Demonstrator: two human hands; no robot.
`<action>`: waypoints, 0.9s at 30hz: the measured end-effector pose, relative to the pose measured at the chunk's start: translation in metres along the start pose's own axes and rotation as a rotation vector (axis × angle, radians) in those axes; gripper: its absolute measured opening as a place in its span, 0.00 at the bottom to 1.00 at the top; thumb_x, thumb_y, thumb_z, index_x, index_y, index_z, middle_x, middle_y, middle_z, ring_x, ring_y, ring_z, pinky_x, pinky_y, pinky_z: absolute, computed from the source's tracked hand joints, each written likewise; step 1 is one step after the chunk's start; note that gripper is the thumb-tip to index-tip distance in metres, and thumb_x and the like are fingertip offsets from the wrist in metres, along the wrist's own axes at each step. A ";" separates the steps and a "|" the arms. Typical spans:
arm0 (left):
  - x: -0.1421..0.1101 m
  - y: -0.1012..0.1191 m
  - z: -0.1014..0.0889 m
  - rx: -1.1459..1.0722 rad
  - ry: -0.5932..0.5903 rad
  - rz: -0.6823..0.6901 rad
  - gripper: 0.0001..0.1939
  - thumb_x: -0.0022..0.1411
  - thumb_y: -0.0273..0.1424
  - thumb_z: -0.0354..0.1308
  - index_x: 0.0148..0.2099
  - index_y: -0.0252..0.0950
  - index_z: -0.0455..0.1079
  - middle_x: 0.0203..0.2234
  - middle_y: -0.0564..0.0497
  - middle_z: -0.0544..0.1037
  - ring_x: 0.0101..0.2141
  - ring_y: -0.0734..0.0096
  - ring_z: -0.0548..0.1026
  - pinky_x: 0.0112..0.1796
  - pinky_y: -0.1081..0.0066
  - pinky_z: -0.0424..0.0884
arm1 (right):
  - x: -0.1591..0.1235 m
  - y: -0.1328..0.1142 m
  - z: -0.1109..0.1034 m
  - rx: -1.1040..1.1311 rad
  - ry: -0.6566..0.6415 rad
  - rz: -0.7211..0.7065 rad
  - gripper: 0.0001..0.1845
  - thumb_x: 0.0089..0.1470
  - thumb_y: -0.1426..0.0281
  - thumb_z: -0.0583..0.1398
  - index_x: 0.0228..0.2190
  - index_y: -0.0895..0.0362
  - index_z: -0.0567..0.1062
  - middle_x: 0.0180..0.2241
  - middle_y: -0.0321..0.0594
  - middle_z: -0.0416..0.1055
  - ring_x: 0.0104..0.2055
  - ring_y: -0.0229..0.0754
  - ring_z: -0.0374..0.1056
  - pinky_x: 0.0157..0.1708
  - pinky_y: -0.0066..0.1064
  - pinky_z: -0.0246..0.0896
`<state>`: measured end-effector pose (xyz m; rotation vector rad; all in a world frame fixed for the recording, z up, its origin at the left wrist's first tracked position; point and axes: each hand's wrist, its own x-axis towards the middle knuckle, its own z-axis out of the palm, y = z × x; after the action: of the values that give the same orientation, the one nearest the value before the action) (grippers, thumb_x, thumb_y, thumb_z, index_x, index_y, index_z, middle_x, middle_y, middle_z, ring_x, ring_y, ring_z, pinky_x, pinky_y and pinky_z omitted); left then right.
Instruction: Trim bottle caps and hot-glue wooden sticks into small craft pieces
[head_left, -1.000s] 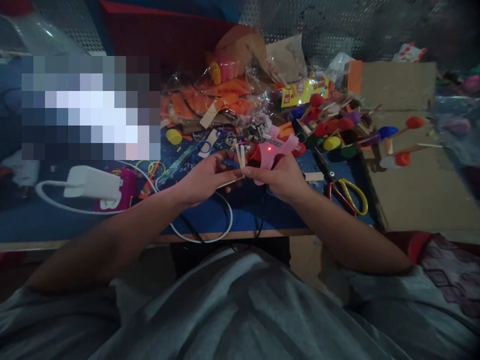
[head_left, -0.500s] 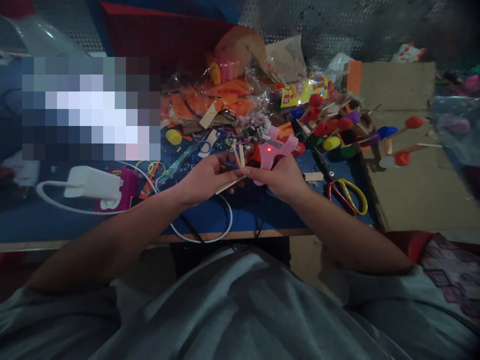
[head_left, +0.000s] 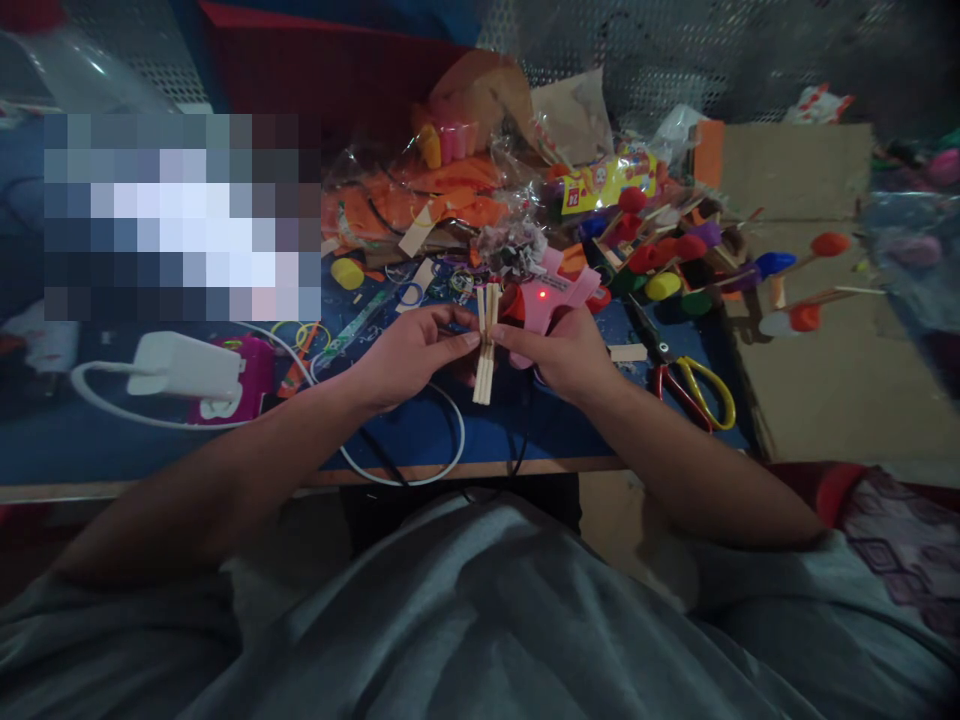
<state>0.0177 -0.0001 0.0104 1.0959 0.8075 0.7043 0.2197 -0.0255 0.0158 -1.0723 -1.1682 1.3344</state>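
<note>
The grip of the left hand point(head_left: 405, 355) and that of the right hand point(head_left: 574, 352) are both narrow, thumbs and fingers pinching one slim bundle of flat, pale wooden sticks point(head_left: 484, 380) from either side. The bundle stands nearly lengthwise to the body — pinched around its middle, with its ends showing beyond and below the thumbs — in front of the blue surface point(head_left: 559, 430).

Just behind the right hand is a pink plastic tool point(head_left: 536, 310) with a lit red spot, partly hidden by the fingers. A crumpled grey-and-white wad point(head_left: 511, 250) sits at its far end. To the right lie scissors point(head_left: 661, 350) with one red and one yellow handle, near a brown cardboard sheet point(head_left: 847, 390).

Left of the left hand, a white plastic charger point(head_left: 184, 365) is plugged into a magenta socket block point(head_left: 259, 368); a white cable point(head_left: 461, 440) loops near the wrist. Farther back lies a round yellow piece point(head_left: 347, 273).
</note>
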 end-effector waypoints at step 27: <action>-0.003 0.008 0.005 -0.106 -0.047 -0.044 0.31 0.49 0.48 0.86 0.43 0.33 0.78 0.31 0.54 0.85 0.29 0.73 0.84 0.35 0.72 0.83 | 0.000 0.004 -0.002 0.132 0.010 0.054 0.31 0.35 0.57 0.85 0.36 0.55 0.80 0.26 0.29 0.73 0.22 0.32 0.62 0.19 0.29 0.57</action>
<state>0.0195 -0.0026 0.0200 0.9930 0.7434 0.6746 0.2213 -0.0251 0.0117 -1.0197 -1.0351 1.4266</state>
